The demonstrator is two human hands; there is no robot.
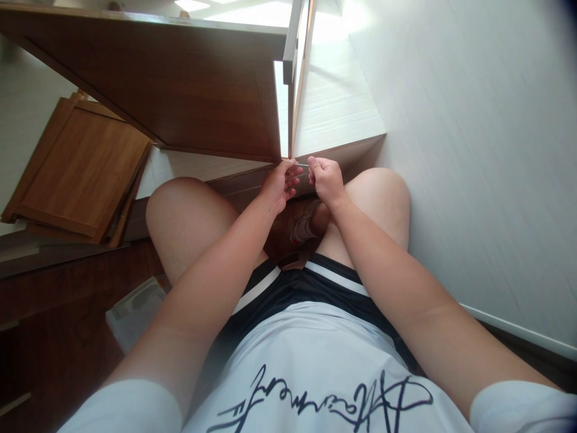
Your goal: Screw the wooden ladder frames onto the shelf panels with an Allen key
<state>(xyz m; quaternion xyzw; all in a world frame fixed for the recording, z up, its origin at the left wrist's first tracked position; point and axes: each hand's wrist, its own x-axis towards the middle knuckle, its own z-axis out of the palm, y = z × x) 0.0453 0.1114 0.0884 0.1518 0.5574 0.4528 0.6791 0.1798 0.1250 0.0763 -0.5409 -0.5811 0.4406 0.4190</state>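
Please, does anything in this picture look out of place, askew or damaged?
One thing looks askew: the wooden panels beyond the person's left knee lie in an uneven stack, their edges not lined up. I see no spill or clear damage.

a translucent case [135,313] lies on dark flooring [67,300], well left of a pale wall [473,162].

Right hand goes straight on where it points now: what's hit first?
Likely the left hand, across a small gap with a thin rod, pinched in the right hand, in between. The wooden panel's lower corner is close by too; depth there is unclear.
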